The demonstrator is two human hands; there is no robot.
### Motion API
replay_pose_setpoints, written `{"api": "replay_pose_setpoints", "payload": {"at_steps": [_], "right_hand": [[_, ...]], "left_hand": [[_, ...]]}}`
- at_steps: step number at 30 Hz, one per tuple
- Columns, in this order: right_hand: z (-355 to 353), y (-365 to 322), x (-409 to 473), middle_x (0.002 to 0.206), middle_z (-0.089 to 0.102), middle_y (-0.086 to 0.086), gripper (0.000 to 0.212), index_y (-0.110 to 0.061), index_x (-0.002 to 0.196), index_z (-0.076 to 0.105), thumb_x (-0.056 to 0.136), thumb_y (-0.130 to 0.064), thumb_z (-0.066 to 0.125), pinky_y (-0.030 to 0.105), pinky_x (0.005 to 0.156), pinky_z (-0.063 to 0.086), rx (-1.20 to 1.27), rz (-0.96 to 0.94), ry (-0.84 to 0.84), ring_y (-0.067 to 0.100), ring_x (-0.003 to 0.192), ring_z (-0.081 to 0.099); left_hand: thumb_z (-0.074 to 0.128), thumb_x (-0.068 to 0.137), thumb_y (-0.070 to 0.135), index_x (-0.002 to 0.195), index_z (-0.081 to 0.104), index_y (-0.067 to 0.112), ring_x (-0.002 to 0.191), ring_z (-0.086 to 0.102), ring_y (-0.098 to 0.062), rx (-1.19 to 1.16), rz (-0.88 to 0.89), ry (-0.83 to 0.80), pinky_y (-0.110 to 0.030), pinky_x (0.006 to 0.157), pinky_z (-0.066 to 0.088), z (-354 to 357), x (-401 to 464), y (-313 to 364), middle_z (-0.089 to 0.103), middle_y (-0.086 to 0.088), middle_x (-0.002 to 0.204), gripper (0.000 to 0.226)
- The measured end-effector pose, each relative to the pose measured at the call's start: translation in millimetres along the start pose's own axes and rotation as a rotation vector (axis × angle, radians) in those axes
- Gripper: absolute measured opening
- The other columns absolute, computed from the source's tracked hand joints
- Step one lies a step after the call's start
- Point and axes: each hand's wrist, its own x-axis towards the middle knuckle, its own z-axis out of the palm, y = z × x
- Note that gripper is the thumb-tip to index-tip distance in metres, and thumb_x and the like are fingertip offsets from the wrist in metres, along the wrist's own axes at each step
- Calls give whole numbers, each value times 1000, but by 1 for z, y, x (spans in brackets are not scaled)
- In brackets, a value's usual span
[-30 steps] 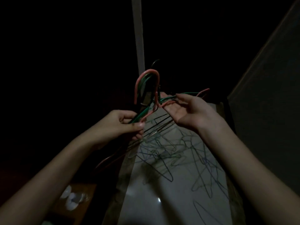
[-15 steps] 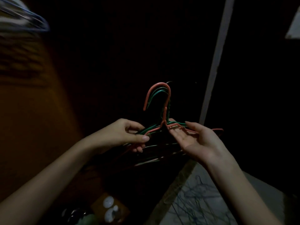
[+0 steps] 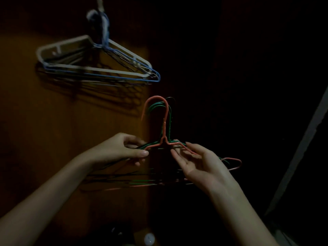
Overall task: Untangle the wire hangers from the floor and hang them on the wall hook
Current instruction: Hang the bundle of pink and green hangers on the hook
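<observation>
I hold a bundle of wire hangers (image 3: 165, 128) upright in front of me, a pink one in front and green and dark ones behind, hooks pointing up. My left hand (image 3: 124, 150) pinches the left shoulders of the bundle. My right hand (image 3: 200, 162) is palm up under the right shoulders, fingers curled loosely around the wires. On the wooden wall up left, the wall hook (image 3: 99, 2) carries several hung hangers (image 3: 99, 68), white and blue. The room is very dark.
The brown wooden wall (image 3: 53, 130) fills the left half. A pale vertical strip (image 3: 301, 148) runs along the right edge. A small white round object (image 3: 148, 239) lies at the bottom.
My view has swung up and left from the floor pile to the wall, bringing the hook and hung hangers into sight. Both hands keep the bundle, now raised toward the wall.
</observation>
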Motion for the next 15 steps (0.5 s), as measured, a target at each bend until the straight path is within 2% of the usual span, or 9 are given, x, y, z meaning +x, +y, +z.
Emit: {"api": "replay_pose_setpoints", "payload": {"at_steps": [2, 4, 8, 9, 11, 13, 14, 15], "right_hand": [[18, 9, 10, 104, 64, 23, 15, 7, 97, 59, 84, 7, 52, 44, 99, 45, -22, 14, -26, 31, 104, 61], [34, 20, 20, 100, 65, 23, 13, 9, 91, 62, 81, 8, 54, 43, 99, 46, -62, 21, -74, 30, 103, 62], [63, 36, 45, 95, 69, 18, 10, 8, 66, 70, 63, 8, 60, 42, 80, 54, -134, 33, -155, 24, 100, 64], [70, 37, 52, 96, 69, 18, 11, 7, 66, 71, 61, 8, 61, 42, 78, 54, -145, 33, -167, 22, 99, 64], [80, 38, 65, 90, 70, 15, 18, 3, 77, 69, 61, 5, 61, 38, 88, 53, -191, 16, -180, 20, 87, 68], [91, 39, 73, 81, 72, 9, 18, -1, 81, 64, 64, 1, 61, 38, 107, 39, -268, -1, -207, 16, 72, 71], [96, 39, 78, 82, 72, 8, 18, -1, 82, 63, 64, 0, 60, 39, 111, 33, -281, -7, -237, 15, 71, 71], [100, 39, 83, 89, 71, 9, 21, 0, 84, 62, 64, 1, 60, 39, 109, 36, -267, -15, -267, 16, 76, 71]], "left_hand": [[70, 75, 11, 99, 64, 8, 63, 67, -7, -30, 13, 59, -16, 54, 52, -18, -4, 2, 71, -3, 74, 25], [65, 80, 0, 102, 63, 5, 67, 67, -7, -35, 31, 123, -17, 54, 53, -37, -4, 2, 70, -2, 75, 23], [67, 79, 3, 101, 65, 10, 75, 68, -13, 5, 65, 210, -20, 57, 55, -78, 0, 5, 73, -2, 76, 23], [69, 78, 7, 101, 65, 12, 78, 67, -18, 17, 73, 220, -21, 59, 56, -86, 2, 8, 74, -3, 79, 24], [73, 70, 19, 100, 65, 16, 79, 67, -21, 40, 98, 226, -22, 60, 56, -101, 7, 13, 74, -4, 80, 31], [75, 64, 23, 98, 65, 17, 75, 68, -14, 39, 116, 241, -21, 59, 56, -116, 14, 19, 73, -3, 76, 36], [75, 65, 22, 97, 65, 17, 72, 68, -10, 37, 128, 250, -20, 58, 56, -124, 17, 21, 73, -2, 75, 34], [78, 62, 27, 97, 66, 17, 72, 68, -7, 37, 140, 254, -19, 56, 55, -133, 20, 24, 73, -1, 75, 38]]}}
